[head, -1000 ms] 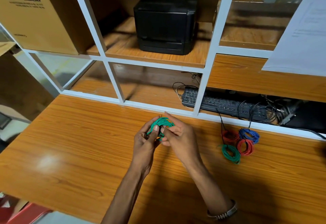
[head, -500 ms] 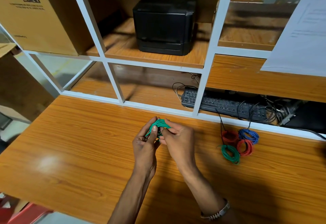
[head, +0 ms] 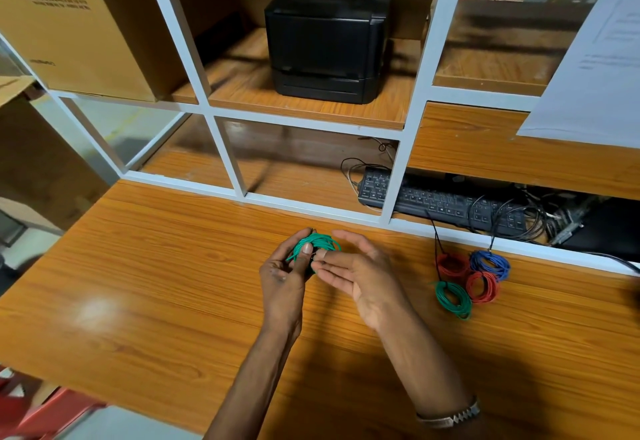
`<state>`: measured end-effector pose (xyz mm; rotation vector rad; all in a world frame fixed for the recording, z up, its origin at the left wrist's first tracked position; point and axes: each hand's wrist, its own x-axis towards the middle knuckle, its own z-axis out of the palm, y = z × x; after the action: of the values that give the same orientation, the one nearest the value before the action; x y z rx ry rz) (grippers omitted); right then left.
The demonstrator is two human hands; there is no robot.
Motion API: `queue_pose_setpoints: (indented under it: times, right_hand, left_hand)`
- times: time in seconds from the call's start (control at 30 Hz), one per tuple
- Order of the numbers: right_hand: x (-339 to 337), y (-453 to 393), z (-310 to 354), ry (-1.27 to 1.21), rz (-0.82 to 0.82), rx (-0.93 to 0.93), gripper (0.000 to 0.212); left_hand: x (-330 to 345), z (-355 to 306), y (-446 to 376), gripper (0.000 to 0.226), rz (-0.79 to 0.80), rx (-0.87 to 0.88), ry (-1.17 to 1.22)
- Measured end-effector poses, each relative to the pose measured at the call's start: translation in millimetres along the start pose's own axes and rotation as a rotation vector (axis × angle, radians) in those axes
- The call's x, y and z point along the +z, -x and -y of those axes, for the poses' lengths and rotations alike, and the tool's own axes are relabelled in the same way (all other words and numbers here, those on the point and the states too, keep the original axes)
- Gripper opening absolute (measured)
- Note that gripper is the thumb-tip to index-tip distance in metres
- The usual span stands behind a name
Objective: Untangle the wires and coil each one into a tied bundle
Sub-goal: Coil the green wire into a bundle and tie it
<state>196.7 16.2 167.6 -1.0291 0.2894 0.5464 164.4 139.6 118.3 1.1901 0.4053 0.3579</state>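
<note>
Above the wooden bench (head: 138, 283), the left hand (head: 282, 278) pinched a green coiled wire bundle (head: 317, 243); the right hand (head: 360, 271), its grip open, touched it; loops probably needed firm pinching while tying

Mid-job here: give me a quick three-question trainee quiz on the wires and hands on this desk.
1. True or false: the left hand grips the green coil.
2. How many finished coils lie on the desk to the right?
3. The right hand has: A) fingers fairly straight, B) a tight fist.

Key: 1 true. 2 four: two red, one blue, one green. 3 A.
</note>
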Motion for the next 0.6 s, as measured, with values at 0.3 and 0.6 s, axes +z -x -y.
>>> queue_pose_setpoints:
  times: [0.3,0.6]
  right_hand:
    - [-12.6,2.9,20.7,-0.201,0.176,0.144,0.033]
    - [-6.6,5.4,21.4,0.221,0.008,-0.186,0.027]
  left_hand:
    - [0.2,-8.4,0.6,0.027,0.061,0.046,-0.058]
    - [3.0,-9.3,3.1,0.033,0.103,0.087,-0.125]
